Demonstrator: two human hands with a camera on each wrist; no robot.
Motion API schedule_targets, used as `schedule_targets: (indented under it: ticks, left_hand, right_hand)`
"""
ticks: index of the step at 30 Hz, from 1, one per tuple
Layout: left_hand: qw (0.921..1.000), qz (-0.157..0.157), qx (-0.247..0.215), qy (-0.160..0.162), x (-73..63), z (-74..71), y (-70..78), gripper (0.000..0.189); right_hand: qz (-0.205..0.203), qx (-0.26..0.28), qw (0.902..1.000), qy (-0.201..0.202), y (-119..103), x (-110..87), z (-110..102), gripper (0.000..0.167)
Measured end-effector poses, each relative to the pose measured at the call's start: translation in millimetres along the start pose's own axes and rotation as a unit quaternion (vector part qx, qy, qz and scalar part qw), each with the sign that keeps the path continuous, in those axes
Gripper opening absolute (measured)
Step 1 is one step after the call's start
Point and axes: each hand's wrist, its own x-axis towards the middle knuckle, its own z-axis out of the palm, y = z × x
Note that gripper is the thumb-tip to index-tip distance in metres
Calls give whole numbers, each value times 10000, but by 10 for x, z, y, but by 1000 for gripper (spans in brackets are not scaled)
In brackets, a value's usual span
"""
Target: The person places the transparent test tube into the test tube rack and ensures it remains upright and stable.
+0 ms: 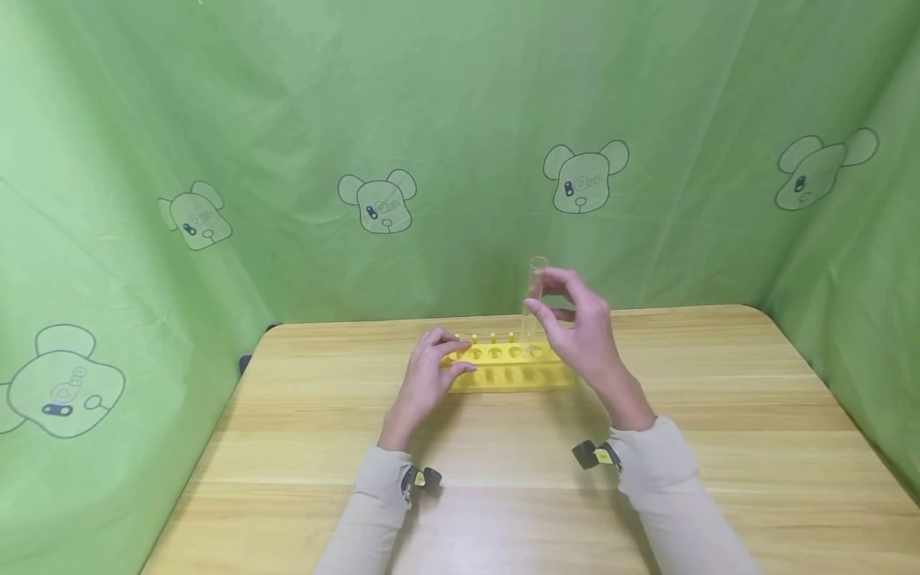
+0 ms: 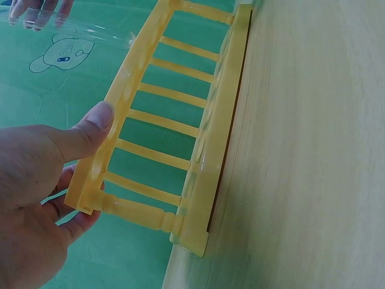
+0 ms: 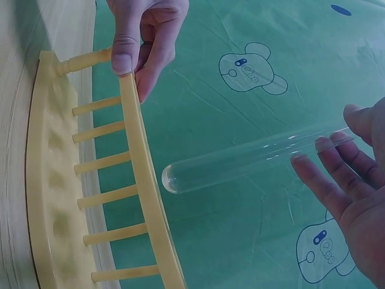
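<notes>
A yellow test tube rack (image 1: 510, 379) with a row of round holes and several pegs stands on the table. My left hand (image 1: 429, 382) grips the left end of its top bar, thumb on the near side and fingers behind, as the left wrist view (image 2: 36, 180) shows. Between thumb and fingertips my right hand (image 1: 585, 327) pinches a clear glass test tube (image 3: 234, 159) near its upper end. The tube looks empty and stands nearly upright in the head view. Its rounded bottom is just above the rack's top bar (image 3: 144, 174), outside the holes.
The rack rests on a light wooden table (image 1: 503, 511) near its far edge. Green curtains (image 1: 460, 96) printed with bear-like heads hang behind and on both sides. A small camera on a band (image 1: 596, 455) sits at each wrist.
</notes>
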Motion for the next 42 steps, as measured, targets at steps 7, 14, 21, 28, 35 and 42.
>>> schedule_targets:
  ticks: [7, 14, 21, 28, 35, 42]
  left_hand:
    - [10000, -38, 32, -17, -1, -6, 5, 41]
    - [10000, -88, -17, -19, 1, -8, 14, 41]
    - [9999, -135, -9, -65, 2, -17, 27, 41]
    - [9997, -205, -34, -101, 6, -19, 27, 41]
    - [9999, -153, -2, -78, 4, -11, 8, 41]
    - [9998, -173, -32, -72, 10, -16, 17, 41]
  right_hand:
    - [25, 42, 10000, -14, 20, 6, 28, 44]
    - [49, 117, 9999, -18, 29, 15, 54, 42]
    - [78, 109, 9999, -16, 49, 11, 84, 42]
    - [68, 115, 9999, -53, 78, 9, 101, 42]
    - [84, 136, 9998, -77, 84, 4, 118, 41]
    - [114, 177, 9997, -91, 96, -6, 131, 41]
